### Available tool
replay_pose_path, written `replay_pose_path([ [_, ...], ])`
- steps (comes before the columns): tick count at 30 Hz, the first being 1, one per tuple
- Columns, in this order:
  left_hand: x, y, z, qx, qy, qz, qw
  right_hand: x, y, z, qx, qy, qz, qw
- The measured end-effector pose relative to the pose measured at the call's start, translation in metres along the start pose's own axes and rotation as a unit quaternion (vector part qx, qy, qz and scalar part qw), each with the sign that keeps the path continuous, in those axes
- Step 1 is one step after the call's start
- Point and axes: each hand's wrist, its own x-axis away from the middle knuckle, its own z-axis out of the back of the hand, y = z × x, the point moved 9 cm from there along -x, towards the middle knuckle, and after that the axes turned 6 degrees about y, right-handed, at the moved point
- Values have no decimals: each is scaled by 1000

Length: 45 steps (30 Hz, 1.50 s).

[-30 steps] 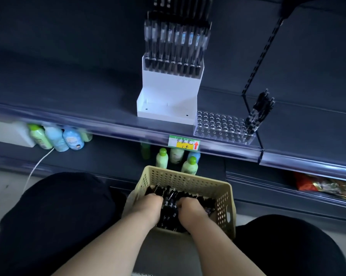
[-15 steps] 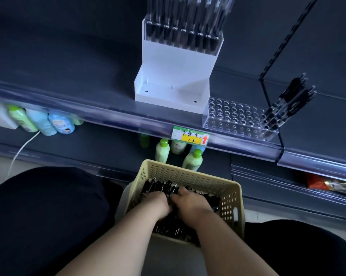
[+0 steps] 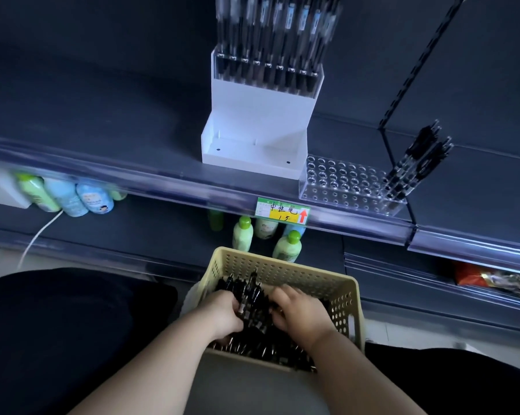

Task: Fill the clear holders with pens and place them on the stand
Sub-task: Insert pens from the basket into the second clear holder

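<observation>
A beige perforated basket [image 3: 285, 271] sits between my knees, full of loose black pens [image 3: 264, 345]. My left hand [image 3: 223, 314] and my right hand [image 3: 297, 310] are both down in the basket, fingers curled round a bunch of pens [image 3: 249, 295] held between them. On the shelf above, a clear holder [image 3: 342, 187] with rows of holes has several pens [image 3: 417, 163] standing at its right end. To its left stands a white stand [image 3: 258, 130] whose upper tier carries a holder filled with pens [image 3: 276, 40].
A yellow price tag [image 3: 282, 211] is clipped on the shelf's front rail. Green and blue bottles [image 3: 243, 235] stand on the lower shelf behind the basket, with more bottles [image 3: 70, 196] at the left. A white cable [image 3: 40, 232] hangs down. Snack packets [image 3: 498, 280] lie at the lower right.
The view has tilted down and closer to the shelf. Both hands have drawn together in the basket and gathered a bunch of pens between them.
</observation>
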Motion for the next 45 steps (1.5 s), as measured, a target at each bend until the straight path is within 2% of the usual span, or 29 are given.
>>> replay_pose_path([
  [2, 5, 3, 9, 42, 20, -15, 999, 4, 14, 18, -109, 71, -100, 987],
  [4, 10, 10, 21, 46, 49, -37, 997, 9, 28, 29, -253, 106, -200, 941],
  [6, 18, 20, 33, 54, 81, -59, 993, 13, 34, 44, -358, 147, -250, 888],
  [9, 32, 36, 42, 73, 105, -87, 988, 20, 37, 70, -443, 214, -274, 826],
  [14, 58, 63, 51, 143, 129, -134, 972, 35, 32, 112, -491, 295, -257, 779],
  [17, 74, 77, 58, 183, 149, -163, 958, 47, 31, 127, -537, 325, -253, 736],
  [19, 84, 86, 65, 195, 167, -177, 950, 53, 35, 130, -589, 331, -268, 687],
  [21, 93, 94, 73, 195, 187, -189, 944, 56, 36, 131, -664, 317, -274, 620],
  [24, 106, 107, 86, 198, 217, -211, 932, 51, 28, 133, -791, 261, -231, 503],
  [26, 112, 118, 94, 207, 231, -225, 924, 48, 23, 145, -832, 239, -194, 461],
  [28, 114, 131, 101, 224, 240, -238, 914, 47, 23, 162, -836, 245, -163, 463],
  [29, 114, 139, 104, 235, 239, -249, 909, 46, 24, 171, -825, 256, -155, 480],
  [31, 113, 156, 111, 250, 236, -278, 897, 47, 34, 191, -771, 302, -157, 538],
  [35, 107, 186, 134, 256, 241, -333, 875, 52, 63, 244, -592, 405, -184, 672],
  [37, 102, 201, 148, 253, 245, -353, 867, 50, 77, 274, -514, 434, -183, 717],
  [39, 98, 218, 163, 244, 252, -371, 860, 44, 94, 301, -474, 458, -180, 730],
  [42, 92, 252, 182, 237, 258, -408, 843, 27, 119, 338, -487, 495, -149, 705],
  [45, 82, 275, 191, 241, 250, -426, 835, 12, 138, 361, -483, 512, -135, 697],
])
